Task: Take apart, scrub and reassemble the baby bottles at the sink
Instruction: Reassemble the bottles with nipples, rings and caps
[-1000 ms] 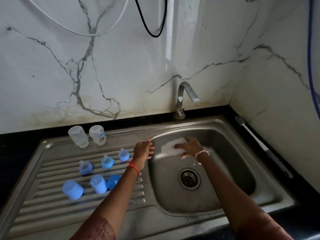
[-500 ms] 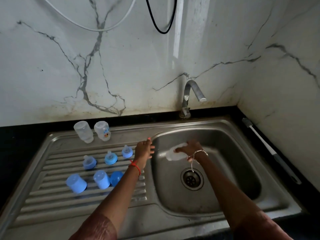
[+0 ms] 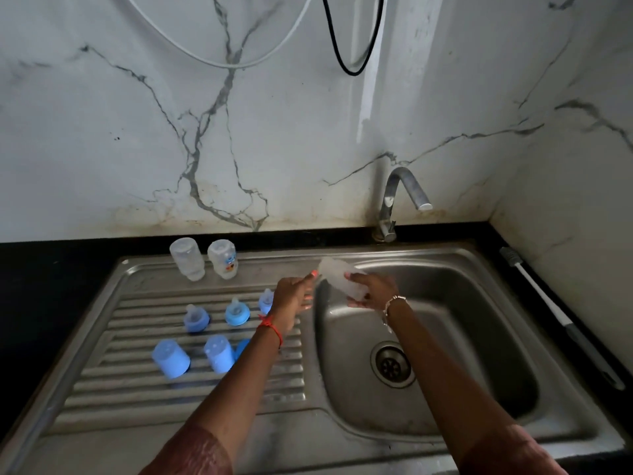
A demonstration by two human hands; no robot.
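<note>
My right hand (image 3: pixel 371 290) grips a clear bottle body (image 3: pixel 335 273), blurred, tilted over the left rim of the sink basin (image 3: pixel 479 323). My left hand (image 3: pixel 294 296) hovers beside it with fingers straight, a fingertip close to the bottle's upper end. Two more clear bottle bodies (image 3: pixel 187 258) (image 3: pixel 222 258) stand upside down at the back of the drainboard (image 3: pixel 113 382). Three blue nipple rings (image 3: pixel 196 317) (image 3: pixel 237 313) (image 3: pixel 266 300) and blue caps (image 3: pixel 170 358) (image 3: pixel 219 354) stand on the ribs; a third cap (image 3: pixel 241 347) is partly hidden by my left forearm.
The tap (image 3: pixel 397 204) stands behind the basin, with no water seen running. A long bottle brush (image 3: pixel 561 317) lies on the black counter along the right wall. The drain (image 3: pixel 392 366) sits in the basin floor. Cables hang on the marble wall.
My right hand has lifted the clear bottle up out of the basin and leftwards toward the rim. My left hand stayed near the rim, now close to the bottle.
</note>
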